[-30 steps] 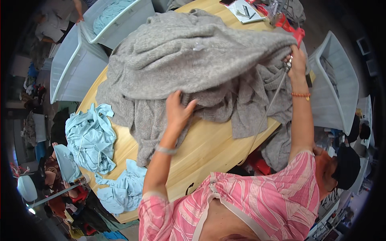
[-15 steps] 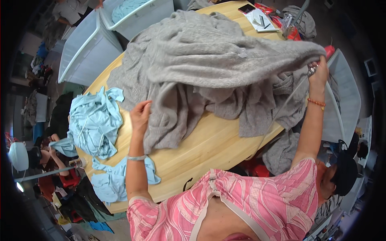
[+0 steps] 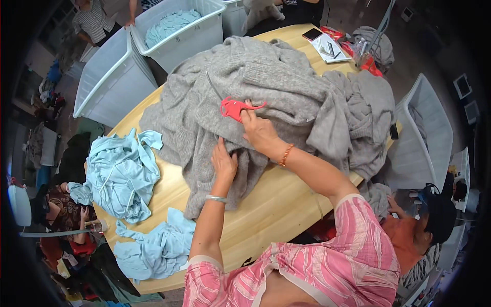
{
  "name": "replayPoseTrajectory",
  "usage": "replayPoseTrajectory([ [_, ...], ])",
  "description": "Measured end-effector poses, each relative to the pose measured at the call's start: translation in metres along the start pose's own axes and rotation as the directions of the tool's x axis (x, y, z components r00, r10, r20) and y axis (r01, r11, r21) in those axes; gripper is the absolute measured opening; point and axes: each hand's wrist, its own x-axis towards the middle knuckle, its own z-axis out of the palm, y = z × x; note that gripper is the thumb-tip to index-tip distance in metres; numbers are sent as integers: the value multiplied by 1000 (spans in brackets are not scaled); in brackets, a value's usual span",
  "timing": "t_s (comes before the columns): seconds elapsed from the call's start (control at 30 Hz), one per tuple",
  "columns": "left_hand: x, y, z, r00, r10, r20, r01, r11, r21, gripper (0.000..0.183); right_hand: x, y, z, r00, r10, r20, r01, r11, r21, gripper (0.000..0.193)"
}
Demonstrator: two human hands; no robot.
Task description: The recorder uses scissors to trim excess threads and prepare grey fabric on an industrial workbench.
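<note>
A large heap of grey knitted sweaters (image 3: 286,77) covers the middle of the wooden table (image 3: 266,199). Above the heap, my right hand (image 3: 262,134) grips a red air blow gun (image 3: 233,109), whose long thin grey nozzle points up and to the left. Just left of it, my left hand (image 3: 224,162) rests on the near part of the grey knit, index finger stretched out and thumb apart. The palm side of both hands is hidden. Bundled light blue garments (image 3: 123,174) lie at the table's left end, with another light blue piece (image 3: 153,248) nearer me.
Pale plastic bins stand beyond the table: one at left (image 3: 110,82), one holding blue cloth (image 3: 179,38), and another at right (image 3: 424,133). A phone (image 3: 312,34) and a notepad (image 3: 330,50) lie at the far edge. A person in orange (image 3: 404,240) is close on my right; others stand around.
My right hand has come down from the far right to the heap's middle, releasing the raised sweater edge, which now lies on the pile. My left hand has shifted right onto the knit.
</note>
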Motion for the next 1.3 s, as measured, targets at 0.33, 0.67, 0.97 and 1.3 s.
replayPoseTrajectory([
  [0.33, -14, -43, -173, 934, -336, 119, 217, 271, -938, 36, 63, 200, -79, 901, 291, -323, -313, 949, -20, 40],
  [0.67, -312, -109, -165, 405, -610, 681, 893, 424, -151, 44, 11, 163, -87, 941, 336, 47, -338, 940, 53, 49],
  [0.97, -170, -116, -146, 920, -341, -195, 360, 930, 72, 43, -91, 93, -140, 985, 39, -171, -57, 993, -101, 18],
  [1.3, -140, -116, -97, 946, -285, -153, 253, 947, -200, 43, -120, -57, -105, 883, 202, 423, -358, 873, 331, 21],
])
